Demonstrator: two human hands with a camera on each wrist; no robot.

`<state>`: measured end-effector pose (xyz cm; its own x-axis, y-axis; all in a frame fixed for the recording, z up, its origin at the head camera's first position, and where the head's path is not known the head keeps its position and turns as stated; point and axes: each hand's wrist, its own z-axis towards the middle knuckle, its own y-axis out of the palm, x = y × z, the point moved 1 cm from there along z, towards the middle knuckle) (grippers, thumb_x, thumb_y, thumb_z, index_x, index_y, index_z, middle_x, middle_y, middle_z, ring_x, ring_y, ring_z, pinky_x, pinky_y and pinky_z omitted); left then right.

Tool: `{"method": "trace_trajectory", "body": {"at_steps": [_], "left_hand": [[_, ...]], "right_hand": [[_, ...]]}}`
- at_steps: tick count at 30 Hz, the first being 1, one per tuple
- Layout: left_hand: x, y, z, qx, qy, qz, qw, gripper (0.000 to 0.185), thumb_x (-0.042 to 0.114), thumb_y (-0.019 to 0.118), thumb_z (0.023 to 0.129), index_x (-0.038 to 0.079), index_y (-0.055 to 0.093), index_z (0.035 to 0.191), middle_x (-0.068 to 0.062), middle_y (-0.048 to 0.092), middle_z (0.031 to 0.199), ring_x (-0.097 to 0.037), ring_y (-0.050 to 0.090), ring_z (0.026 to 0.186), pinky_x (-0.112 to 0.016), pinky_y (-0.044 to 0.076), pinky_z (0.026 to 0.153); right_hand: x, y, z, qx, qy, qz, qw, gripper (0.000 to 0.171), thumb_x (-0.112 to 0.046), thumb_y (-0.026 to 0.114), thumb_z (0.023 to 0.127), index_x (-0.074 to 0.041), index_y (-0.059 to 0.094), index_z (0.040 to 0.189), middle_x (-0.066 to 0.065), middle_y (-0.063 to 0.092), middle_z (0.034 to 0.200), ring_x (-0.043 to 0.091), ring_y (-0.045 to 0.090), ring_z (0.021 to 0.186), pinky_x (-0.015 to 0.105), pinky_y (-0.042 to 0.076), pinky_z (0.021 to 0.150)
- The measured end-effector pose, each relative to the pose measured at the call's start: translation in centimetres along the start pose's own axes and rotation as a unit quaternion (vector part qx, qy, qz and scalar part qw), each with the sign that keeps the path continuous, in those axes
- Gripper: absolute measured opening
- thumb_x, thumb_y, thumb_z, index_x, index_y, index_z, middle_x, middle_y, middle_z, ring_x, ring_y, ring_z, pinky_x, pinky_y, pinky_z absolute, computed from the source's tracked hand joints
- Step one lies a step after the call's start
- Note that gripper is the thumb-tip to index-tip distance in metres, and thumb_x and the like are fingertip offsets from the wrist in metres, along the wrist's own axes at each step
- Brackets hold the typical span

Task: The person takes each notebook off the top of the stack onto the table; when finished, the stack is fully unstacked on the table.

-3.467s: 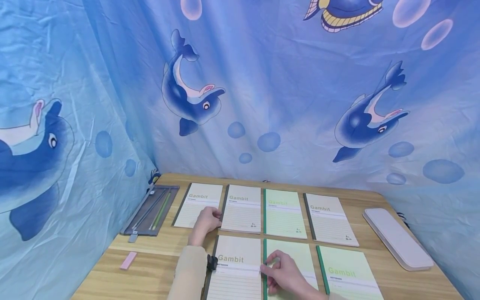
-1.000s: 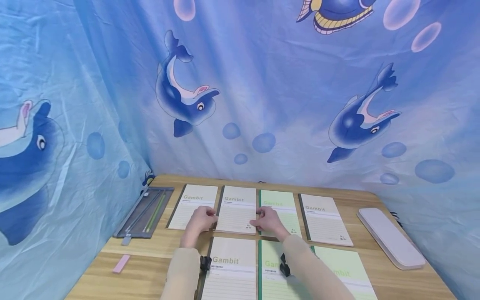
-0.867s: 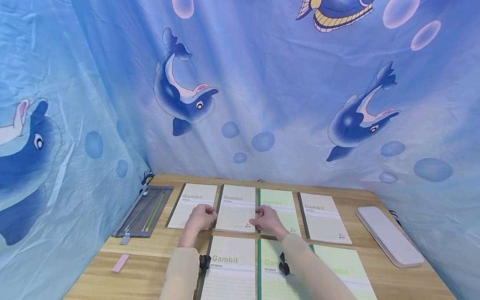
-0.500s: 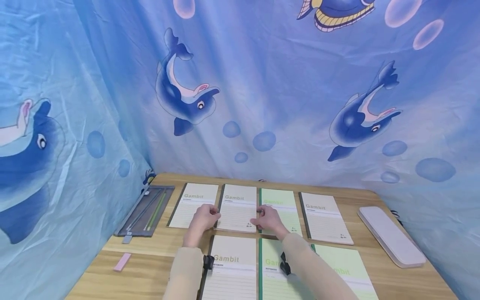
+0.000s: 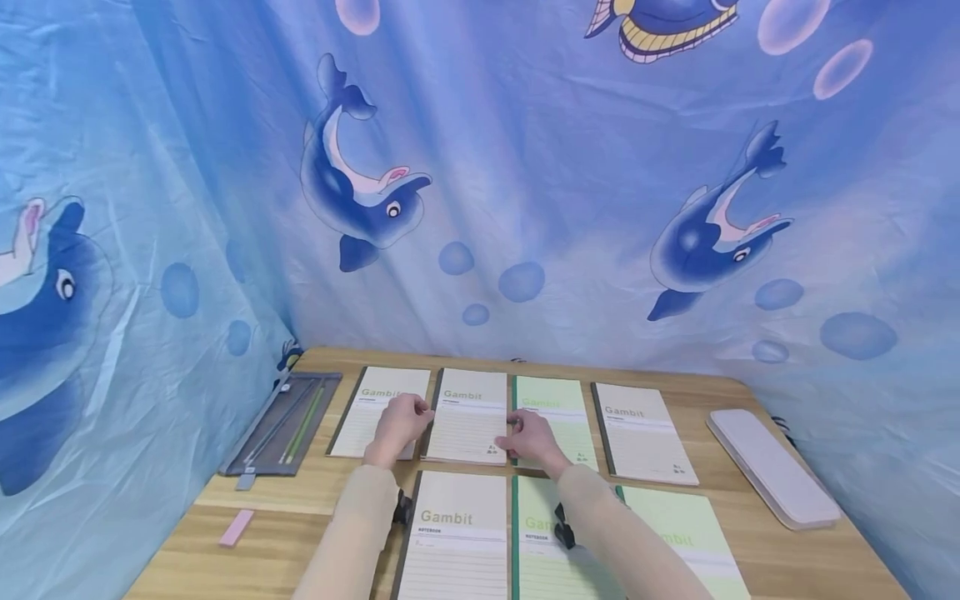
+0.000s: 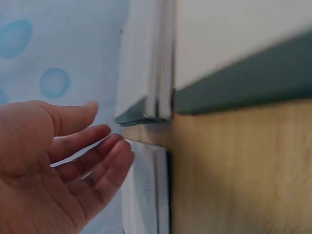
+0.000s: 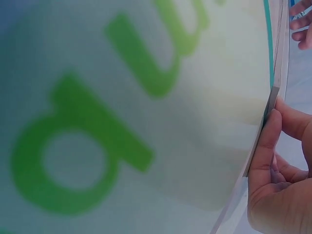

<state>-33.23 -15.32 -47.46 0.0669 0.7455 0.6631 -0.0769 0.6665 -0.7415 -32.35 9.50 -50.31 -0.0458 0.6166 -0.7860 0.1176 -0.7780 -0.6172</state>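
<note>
My left hand (image 5: 400, 427) hovers over the leftmost white notebook (image 5: 375, 425), near the dark spine of the second white notebook (image 5: 467, 421). In the left wrist view its fingers are loosely bent with nothing between them, apart from the notebook edges. My right hand (image 5: 534, 439) pinches the right edge of that second notebook, its thumb on the cover near the lower right corner. Part of the hand lies over the green notebook (image 5: 558, 421) beside it. In the right wrist view the thumb and a finger (image 7: 265, 146) meet at the notebook's edge.
A fourth notebook (image 5: 645, 433) with a dark spine ends the back row. In front lie a white notebook (image 5: 457, 558) and two green ones, partly under my right forearm. A mesh pencil pouch (image 5: 255, 433) and pink eraser (image 5: 236, 528) are left; a pale case (image 5: 772, 467) is right.
My right hand has moved from the front green notebook to the second white notebook's right edge. Just now my left hand has come off that notebook's spine, slightly up and left.
</note>
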Motion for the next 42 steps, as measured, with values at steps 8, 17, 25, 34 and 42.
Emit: {"method": "trace_trajectory", "body": {"at_steps": [8, 17, 25, 34, 42], "left_hand": [[-1.0, 0.9, 1.9, -0.011, 0.032, 0.011, 0.9993, 0.027, 0.024, 0.071, 0.094, -0.002, 0.070, 0.100, -0.012, 0.069, 0.087, -0.023, 0.063, 0.073, -0.041, 0.053, 0.070], [-1.3, 1.4, 2.6, -0.048, 0.002, -0.015, 0.9987, 0.034, 0.029, 0.079, 0.086, -0.002, 0.072, 0.098, -0.012, 0.067, 0.084, -0.021, 0.058, 0.067, -0.039, 0.051, 0.063], [-1.1, 1.7, 2.6, -0.037, 0.000, -0.003, 0.9993, 0.042, 0.021, 0.082, 0.083, -0.009, 0.068, 0.109, -0.020, 0.069, 0.104, -0.030, 0.066, 0.089, -0.047, 0.054, 0.081], [-1.0, 1.6, 2.2, -0.040, -0.003, -0.008, 0.9992, 0.042, 0.019, 0.081, 0.083, -0.009, 0.066, 0.111, -0.018, 0.069, 0.101, -0.024, 0.064, 0.081, -0.043, 0.054, 0.076], [-1.3, 1.7, 2.5, -0.043, -0.001, -0.013, 0.9990, 0.045, 0.018, 0.079, 0.085, -0.011, 0.064, 0.115, -0.014, 0.067, 0.094, -0.020, 0.060, 0.074, -0.039, 0.053, 0.072]], "right_hand": [[0.0, 0.0, 0.1, 0.008, 0.006, 0.002, 1.000, 0.052, -0.017, 0.080, 0.085, 0.005, 0.058, 0.128, 0.003, 0.056, 0.075, 0.013, 0.061, 0.056, 0.027, 0.046, 0.058], [0.1, 0.2, 0.1, 0.007, 0.004, -0.008, 1.000, 0.053, -0.019, 0.080, 0.085, 0.004, 0.058, 0.128, 0.003, 0.057, 0.072, 0.013, 0.061, 0.056, 0.028, 0.046, 0.060], [0.0, 0.2, 0.0, 0.013, 0.011, -0.001, 1.000, 0.053, -0.018, 0.081, 0.084, 0.004, 0.059, 0.127, 0.003, 0.056, 0.074, 0.013, 0.061, 0.056, 0.026, 0.045, 0.056], [0.0, 0.2, -0.3, 0.018, 0.007, 0.013, 1.000, 0.052, -0.018, 0.081, 0.083, 0.004, 0.060, 0.126, 0.004, 0.055, 0.074, 0.014, 0.060, 0.056, 0.027, 0.047, 0.054], [0.1, 0.3, -0.3, 0.020, 0.000, 0.017, 1.000, 0.055, -0.018, 0.082, 0.083, 0.004, 0.060, 0.128, 0.004, 0.054, 0.074, 0.015, 0.059, 0.056, 0.027, 0.048, 0.054]]}}
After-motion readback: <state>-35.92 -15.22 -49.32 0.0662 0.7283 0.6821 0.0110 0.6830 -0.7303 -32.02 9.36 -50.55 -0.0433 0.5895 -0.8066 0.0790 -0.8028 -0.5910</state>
